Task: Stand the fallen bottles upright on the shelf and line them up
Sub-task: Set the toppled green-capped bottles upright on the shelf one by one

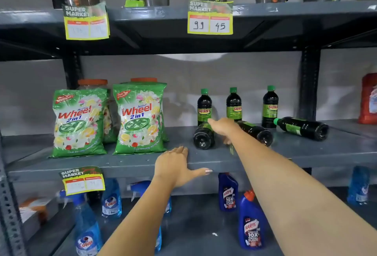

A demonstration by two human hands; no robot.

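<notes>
Three dark Sunny bottles with green caps stand at the back of the middle shelf point(122, 166): one at left point(204, 106), one in the middle point(233, 104), one at right point(270, 107). Three more lie fallen: one with its base toward me point(203, 136), one beside it point(257, 132), one at the right with its cap pointing left point(304, 128). My right hand point(223, 128) reaches between the two nearer fallen bottles, fingers spread, holding nothing. My left hand point(177, 167) rests flat on the shelf's front edge, fingers apart.
Two green Wheel detergent bags point(140, 119) stand left on the same shelf, with orange-lidded jars behind. A red container point(368, 98) sits far right. Blue Harpic point(252, 225) and Colin point(111, 200) bottles fill the shelf below. Shaker cups line the top shelf.
</notes>
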